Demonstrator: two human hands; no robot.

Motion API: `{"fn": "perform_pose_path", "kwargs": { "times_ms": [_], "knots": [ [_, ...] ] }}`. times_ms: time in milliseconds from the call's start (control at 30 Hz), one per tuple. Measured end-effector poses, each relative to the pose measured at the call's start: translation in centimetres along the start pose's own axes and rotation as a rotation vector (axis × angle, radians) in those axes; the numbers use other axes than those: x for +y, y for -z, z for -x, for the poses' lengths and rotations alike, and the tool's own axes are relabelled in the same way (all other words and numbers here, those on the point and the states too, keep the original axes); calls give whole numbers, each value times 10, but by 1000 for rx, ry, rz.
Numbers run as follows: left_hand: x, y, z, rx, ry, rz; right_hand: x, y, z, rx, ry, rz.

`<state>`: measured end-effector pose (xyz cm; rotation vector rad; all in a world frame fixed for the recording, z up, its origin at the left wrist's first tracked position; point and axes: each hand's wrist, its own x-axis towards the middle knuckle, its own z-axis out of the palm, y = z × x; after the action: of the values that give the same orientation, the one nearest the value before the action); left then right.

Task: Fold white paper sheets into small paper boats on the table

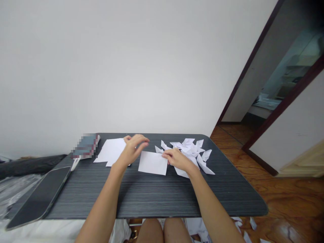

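The right hand [178, 158] pinches the right edge of a small white sheet [152, 163] between thumb and fingertips, a narrow, closed grip. The left hand [134, 146] is raised just beyond the sheet's upper left corner, thumb and fingers spread apart, with nothing visible between them. The sheet is in front of the person, near the middle of a dark, finely ridged table [157, 199]; whether it rests on the surface or is lifted slightly is hard to tell. It looks flat, with no fold showing, so work on this piece seems barely begun. Behind and beside the right hand lies a loose heap of folded white paper pieces [188, 145], many with pointed ends, apparently already shaped; they overlap too much to count. On the left, partly behind the left hand, flat white sheets [111, 150] lie unfolded, seemingly the supply left over. Farther left is a pixelated object [86, 145], possibly a packet, whose contents cannot be told. Nearer the person, at the table's left side, is a dark, phone-like slab [40, 194]. Below the table's right side, paper scraps [246, 236] lie on the brown floor [296, 202].
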<state>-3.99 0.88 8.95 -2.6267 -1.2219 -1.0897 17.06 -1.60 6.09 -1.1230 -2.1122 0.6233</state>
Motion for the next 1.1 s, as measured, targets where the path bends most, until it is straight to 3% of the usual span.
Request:
{"fn": "perform_pose_path", "kwargs": {
  "times_ms": [67, 167, 233, 300, 433, 567, 633, 833, 1100],
  "knots": [
    [11, -5, 1, -267, -139, 151, -4, -1, 0, 4, 35, -1],
    [21, -15, 1, -394, -94, 307, -7, -1, -3, 141, 26, -130],
    [23, -21, 1, -317, 56, 445, -6, -1, -5, 281, -24, -363],
    [22, -27, 0, -178, 228, 609, -5, -1, -6, 328, -95, -642],
    [22, -37, -1, 72, 477, 795, -4, -7, -7, 201, -192, -922],
    [23, -43, 0, 236, 531, 826, -6, -14, -7, 165, -271, -1016],
    [23, -43, 1, 231, 529, 855, -5, -17, -7, 172, -299, -981],
    [21, -38, 1, -8, 519, 1141, 6, -18, -9, 369, -237, -873],
    [20, -38, 0, -121, 545, 1282, 10, -10, -8, 368, -105, -726]
  ]
}}
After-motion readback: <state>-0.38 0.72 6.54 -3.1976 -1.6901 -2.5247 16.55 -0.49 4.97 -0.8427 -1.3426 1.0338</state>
